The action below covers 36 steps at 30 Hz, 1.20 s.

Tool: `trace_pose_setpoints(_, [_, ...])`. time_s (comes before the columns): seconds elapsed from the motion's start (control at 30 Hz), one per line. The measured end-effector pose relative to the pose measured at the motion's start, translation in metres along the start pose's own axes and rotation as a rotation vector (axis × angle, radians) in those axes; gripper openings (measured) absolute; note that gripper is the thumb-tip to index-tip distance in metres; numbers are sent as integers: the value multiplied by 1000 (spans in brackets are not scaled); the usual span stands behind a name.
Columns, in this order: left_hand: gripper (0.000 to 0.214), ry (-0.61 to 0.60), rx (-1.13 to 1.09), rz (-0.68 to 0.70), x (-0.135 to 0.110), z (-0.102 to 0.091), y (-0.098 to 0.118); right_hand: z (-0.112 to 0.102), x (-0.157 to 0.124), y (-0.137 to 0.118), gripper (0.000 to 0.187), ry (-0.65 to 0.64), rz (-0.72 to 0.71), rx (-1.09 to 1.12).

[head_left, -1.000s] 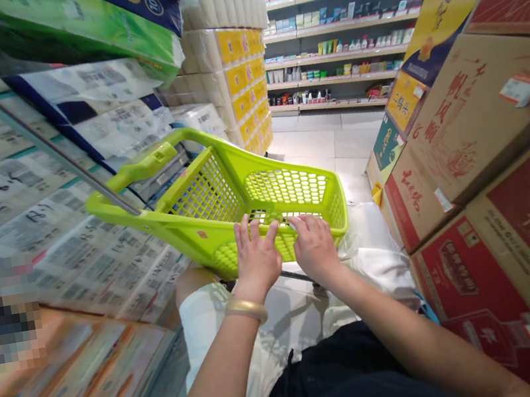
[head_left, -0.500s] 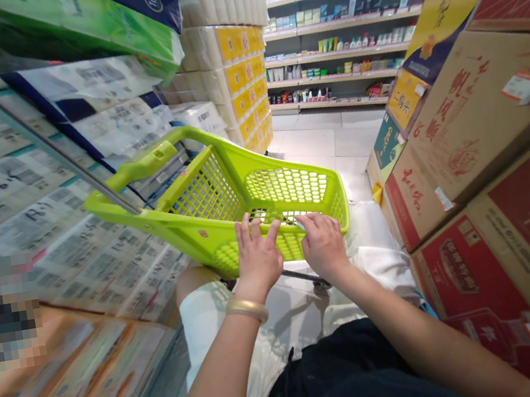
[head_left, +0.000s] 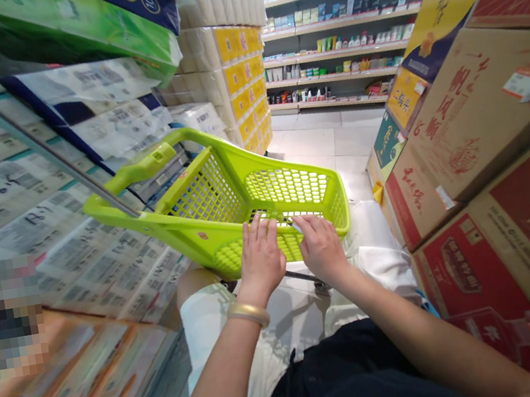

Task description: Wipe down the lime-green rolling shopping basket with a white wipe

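Observation:
A bright green shopping basket with perforated walls and a long handle frame stands in front of my knees. My left hand, with a gold-coloured bangle at its wrist, lies on the near rim, fingers stretched forward and close together. Beside it, my right hand rests at the same rim with its fingers bent. A small pale bit shows at the right thumb and index fingertip; what it is I cannot make out. Inside the basket I see only its grid floor and walls.
Stacked tissue packs crowd the left side, with paper rolls in yellow wrapping behind. Red and brown cartons rise close on the right. Shelves of small cosmetics stand beyond a tiled floor.
My left hand's spread fingers have drawn together and lie flatter toward the rim. My right hand has shifted slightly left. The basket has stayed in place.

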<state>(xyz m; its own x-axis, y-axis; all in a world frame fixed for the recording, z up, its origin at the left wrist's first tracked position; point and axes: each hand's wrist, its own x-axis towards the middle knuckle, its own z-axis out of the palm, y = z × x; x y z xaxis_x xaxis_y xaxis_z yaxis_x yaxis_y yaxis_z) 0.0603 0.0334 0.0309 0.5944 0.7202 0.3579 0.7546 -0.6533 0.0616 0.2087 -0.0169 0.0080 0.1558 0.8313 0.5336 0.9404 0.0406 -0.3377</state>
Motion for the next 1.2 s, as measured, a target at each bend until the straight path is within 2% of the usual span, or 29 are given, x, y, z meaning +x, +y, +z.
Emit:
trace_pose_setpoints(0.1, [60,-5,-9,0,0,-2,1,-5,-7,10,51,37,54,-21])
trace_pose_setpoints(0.2, [59,-9,-13,-6,1,-3,2,-3,-4,2,50,34,97,-22])
trace_pose_setpoints(0.4, [58,3,-28,-7,0,-1,-1,8,10,-28,49,-21,-18,49])
trace_pose_setpoints(0.53, [58,14,-23,-6,-1,1,-3,5,3,-16,51,10,-60,49])
trace_pose_setpoints(0.73, [56,20,-31,-9,-1,1,0,-8,-13,17,49,83,33,6])
trace_pose_setpoints(0.87, [56,15,-29,-24,0,1,1,-4,-7,5,49,74,65,5])
trace_pose_setpoints(1.03, [58,9,-18,-13,-1,1,0,7,6,-23,50,8,-14,31])
trace_pose_setpoints(1.1, [58,9,-17,-8,-2,1,-1,6,5,-22,49,1,-39,28])
trace_pose_setpoints(1.2, [57,22,-11,-3,-3,1,-1,-1,-5,-3,49,32,-53,12])
